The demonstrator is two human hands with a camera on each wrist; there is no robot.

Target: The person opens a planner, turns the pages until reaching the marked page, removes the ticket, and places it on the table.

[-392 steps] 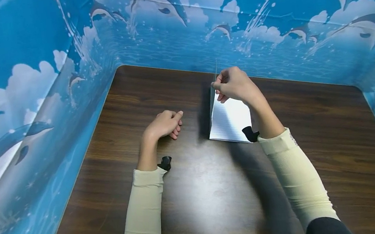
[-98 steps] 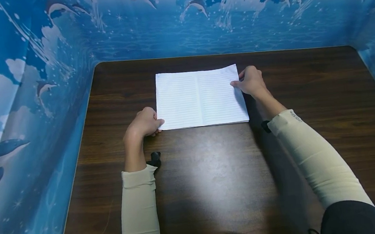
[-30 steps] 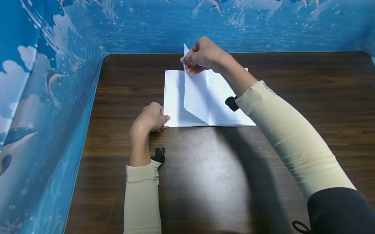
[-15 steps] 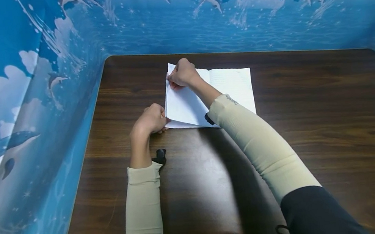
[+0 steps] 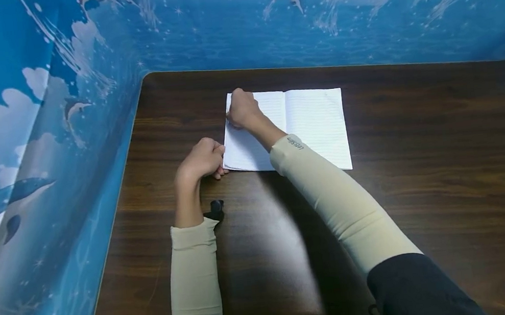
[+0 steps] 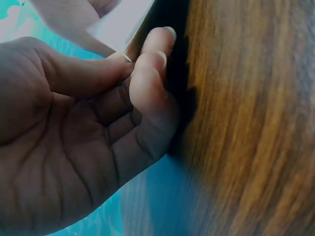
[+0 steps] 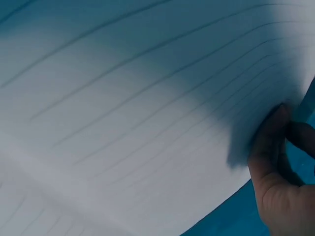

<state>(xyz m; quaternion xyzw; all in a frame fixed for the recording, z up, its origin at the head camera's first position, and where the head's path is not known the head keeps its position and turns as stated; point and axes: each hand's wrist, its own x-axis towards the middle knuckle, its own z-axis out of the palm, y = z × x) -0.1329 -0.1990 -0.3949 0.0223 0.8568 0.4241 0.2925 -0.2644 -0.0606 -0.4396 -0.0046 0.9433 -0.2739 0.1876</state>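
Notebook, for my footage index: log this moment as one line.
notebook: open, lined | left hand: holds near-left corner | right hand: at outer edge of left page

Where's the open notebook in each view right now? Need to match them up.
Head: the notebook, just above and right of centre; right hand on its left page, left hand at its near-left corner.
Left wrist: only a white corner of the notebook, at the top, left of centre, pinched by the left hand.
Right wrist: the notebook fills most of the frame, hand at lower right.
Shared landmark: blue backdrop.
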